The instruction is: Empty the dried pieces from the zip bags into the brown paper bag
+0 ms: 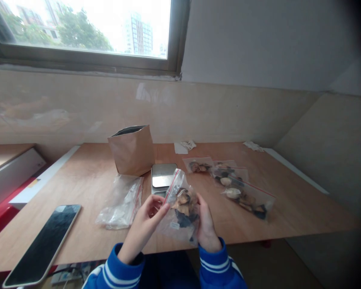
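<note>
A clear zip bag [183,208] with a red seal strip is held up between my two hands, near the table's front edge. Brown and black dried pieces, which look like dried mushrooms, fill part of it. My left hand [152,212] pinches the bag by its red-striped edge, thumb on top. Against the bag's other side, my right hand [206,222] is closed with its fingers partly hidden behind the plastic. Just behind the bag lies a small digital scale [165,175] with a silver plate, partly covered by it.
A brown paper bag [132,150] stands open behind the scale. Flat empty zip bags [120,202] lie at left, beside a phone [45,245]. Several filled zip bags [249,198] lie at right. Paper scraps [185,147] rest near the wall.
</note>
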Action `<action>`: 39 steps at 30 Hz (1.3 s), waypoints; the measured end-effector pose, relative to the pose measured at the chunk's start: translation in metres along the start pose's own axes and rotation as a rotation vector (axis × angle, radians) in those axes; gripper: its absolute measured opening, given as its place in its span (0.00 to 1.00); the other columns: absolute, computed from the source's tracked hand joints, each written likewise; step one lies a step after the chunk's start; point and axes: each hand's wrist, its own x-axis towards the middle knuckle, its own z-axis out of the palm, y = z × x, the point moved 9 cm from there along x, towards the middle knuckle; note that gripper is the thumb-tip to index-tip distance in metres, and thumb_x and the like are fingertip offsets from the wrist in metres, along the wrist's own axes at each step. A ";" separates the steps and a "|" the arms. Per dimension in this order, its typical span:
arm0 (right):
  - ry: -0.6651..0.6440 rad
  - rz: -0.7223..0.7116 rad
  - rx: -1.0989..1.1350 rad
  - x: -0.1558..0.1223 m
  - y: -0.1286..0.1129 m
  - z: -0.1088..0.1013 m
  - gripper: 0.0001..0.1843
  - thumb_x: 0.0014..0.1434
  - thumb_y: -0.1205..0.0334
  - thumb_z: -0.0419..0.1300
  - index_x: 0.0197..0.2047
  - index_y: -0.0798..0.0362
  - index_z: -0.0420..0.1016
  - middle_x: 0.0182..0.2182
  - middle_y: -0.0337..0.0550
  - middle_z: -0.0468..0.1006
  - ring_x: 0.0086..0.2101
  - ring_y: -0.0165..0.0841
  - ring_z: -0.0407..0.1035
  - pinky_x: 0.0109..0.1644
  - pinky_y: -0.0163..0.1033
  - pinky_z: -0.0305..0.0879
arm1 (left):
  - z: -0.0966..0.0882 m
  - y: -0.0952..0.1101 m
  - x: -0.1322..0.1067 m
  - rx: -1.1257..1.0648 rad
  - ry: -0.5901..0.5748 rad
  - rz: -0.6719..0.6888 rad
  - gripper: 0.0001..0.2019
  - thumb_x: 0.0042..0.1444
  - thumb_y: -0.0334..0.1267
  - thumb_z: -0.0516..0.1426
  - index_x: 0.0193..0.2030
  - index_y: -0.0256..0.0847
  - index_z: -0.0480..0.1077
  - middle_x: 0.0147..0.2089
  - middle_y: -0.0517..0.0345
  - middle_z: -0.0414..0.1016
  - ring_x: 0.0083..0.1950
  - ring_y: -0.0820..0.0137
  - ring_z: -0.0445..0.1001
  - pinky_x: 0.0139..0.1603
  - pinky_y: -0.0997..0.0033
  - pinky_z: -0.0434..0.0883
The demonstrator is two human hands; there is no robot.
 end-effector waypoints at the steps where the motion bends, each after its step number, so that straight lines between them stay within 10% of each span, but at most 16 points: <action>1: 0.023 -0.051 -0.079 0.003 0.000 -0.005 0.20 0.57 0.44 0.55 0.33 0.54 0.73 0.26 0.43 0.78 0.29 0.38 0.74 0.31 0.40 0.71 | 0.003 -0.001 0.002 -0.038 -0.019 -0.011 0.15 0.52 0.50 0.60 0.34 0.39 0.67 0.28 0.62 0.67 0.28 0.75 0.66 0.29 0.76 0.63; 7: 0.302 -0.351 -0.454 -0.003 -0.023 -0.022 0.15 0.60 0.46 0.54 0.38 0.49 0.63 0.30 0.38 0.72 0.27 0.30 0.66 0.29 0.33 0.62 | 0.010 -0.011 0.006 -0.176 -0.052 -0.005 0.15 0.55 0.49 0.57 0.31 0.42 0.59 0.22 0.68 0.59 0.22 0.78 0.58 0.23 0.78 0.57; 12: -0.303 -0.237 -0.570 -0.023 -0.005 0.059 0.17 0.64 0.47 0.49 0.31 0.50 0.61 0.22 0.34 0.66 0.23 0.28 0.62 0.28 0.32 0.59 | -0.001 -0.008 0.006 -0.102 0.142 0.031 0.15 0.56 0.51 0.55 0.30 0.42 0.60 0.23 0.67 0.61 0.22 0.76 0.61 0.23 0.77 0.61; 16: -0.416 -0.225 -0.640 -0.034 0.001 0.079 0.14 0.65 0.50 0.49 0.32 0.49 0.58 0.20 0.32 0.66 0.21 0.28 0.64 0.27 0.32 0.59 | -0.005 -0.019 0.005 -0.167 0.207 -0.003 0.19 0.57 0.56 0.51 0.31 0.41 0.62 0.24 0.63 0.66 0.24 0.74 0.66 0.24 0.75 0.64; 29: -0.416 -0.282 -0.758 -0.015 -0.003 0.075 0.15 0.61 0.58 0.52 0.23 0.52 0.64 0.19 0.36 0.71 0.20 0.28 0.65 0.24 0.31 0.58 | -0.004 -0.018 0.013 -0.029 0.058 0.066 0.17 0.58 0.51 0.53 0.28 0.41 0.57 0.21 0.69 0.58 0.20 0.78 0.61 0.20 0.80 0.59; 39: -0.364 -0.256 -0.613 -0.007 -0.003 0.059 0.18 0.57 0.57 0.55 0.19 0.52 0.55 0.16 0.31 0.56 0.20 0.24 0.50 0.23 0.30 0.47 | -0.009 -0.012 0.008 0.081 0.123 0.140 0.17 0.60 0.49 0.51 0.26 0.42 0.57 0.20 0.67 0.56 0.22 0.76 0.57 0.23 0.77 0.56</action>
